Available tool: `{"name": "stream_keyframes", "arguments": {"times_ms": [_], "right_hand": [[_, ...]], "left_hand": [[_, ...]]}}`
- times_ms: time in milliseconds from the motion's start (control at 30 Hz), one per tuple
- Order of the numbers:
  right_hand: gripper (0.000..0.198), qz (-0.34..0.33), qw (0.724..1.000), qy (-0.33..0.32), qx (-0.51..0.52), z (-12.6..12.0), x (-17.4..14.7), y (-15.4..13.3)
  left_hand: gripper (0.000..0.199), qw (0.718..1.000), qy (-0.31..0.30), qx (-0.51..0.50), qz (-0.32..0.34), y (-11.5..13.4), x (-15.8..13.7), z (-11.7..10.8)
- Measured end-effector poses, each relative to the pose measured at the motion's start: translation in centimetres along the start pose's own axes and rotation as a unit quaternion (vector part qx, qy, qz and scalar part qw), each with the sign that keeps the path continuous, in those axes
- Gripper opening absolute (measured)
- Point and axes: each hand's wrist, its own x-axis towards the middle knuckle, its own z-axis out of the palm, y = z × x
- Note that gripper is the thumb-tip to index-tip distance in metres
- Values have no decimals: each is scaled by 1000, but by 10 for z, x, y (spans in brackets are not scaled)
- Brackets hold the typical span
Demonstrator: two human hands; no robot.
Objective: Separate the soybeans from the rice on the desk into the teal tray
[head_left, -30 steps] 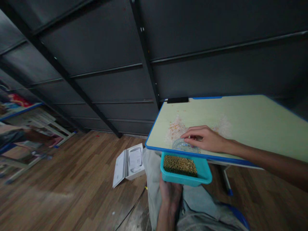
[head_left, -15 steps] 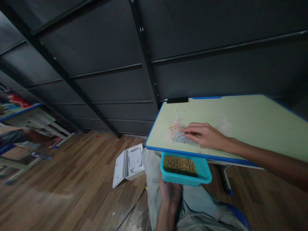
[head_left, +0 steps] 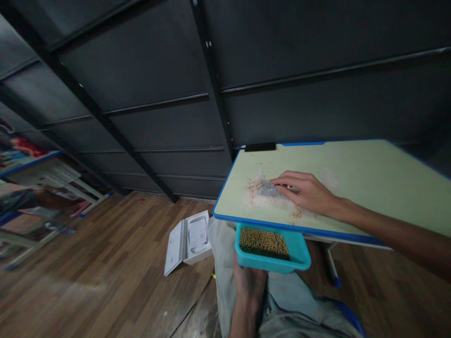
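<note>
My right hand (head_left: 305, 192) pinches a clear plastic protractor (head_left: 267, 189) between thumb and fingers, tilted and blurred just over the tabletop. Under and around it spreads a patch of white rice-like grains (head_left: 259, 201) with small orange-yellow bits (head_left: 253, 185) among them. More orange bits lie below my right hand near the front edge. My left hand (head_left: 249, 281) supports a turquoise plastic tub (head_left: 299, 266) from underneath, just below the table edge; its fingers are mostly hidden. Round tan beans (head_left: 263, 242) fill the tub's left and middle part.
The pale green table (head_left: 373, 183) has a blue rim. A black phone-like slab (head_left: 260, 147) lies at its far left corner, and another whitish grain patch (head_left: 329, 178) sits right of my hand. An open white box (head_left: 195, 237) and a cable (head_left: 193, 305) are on the floor.
My right hand has shifted slightly away from the front edge with the protractor, now more tilted, uncovering grains below it. My left hand and the tub have stayed put.
</note>
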Motion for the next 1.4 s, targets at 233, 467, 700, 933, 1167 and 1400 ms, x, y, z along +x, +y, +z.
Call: {"name": "stream_keyframes", "arguments": {"times_ms": [233, 467, 700, 933, 1167, 1400], "right_hand": [[30, 25, 998, -20, 58, 3, 0, -5], [23, 48, 995, -14, 88, 1, 1, -4], [21, 70, 987, -62, 127, -1, 2, -4], [23, 53, 988, -90, 112, -5, 3, -5], [21, 64, 985, -101, 121, -6, 3, -3], [22, 69, 982, -113, 132, -5, 2, -3]], "left_hand": [[42, 1000, 0, 13, 7, 1, -3, 5], [43, 1000, -10, 17, 10, 1, -2, 6], [44, 1000, -11, 14, 6, 1, -3, 4], [39, 1000, 3, 11, 5, 1, -3, 7], [40, 1000, 15, 16, -1, 1, -2, 3], [42, 1000, 2, 16, -7, 2, -2, 3]]}}
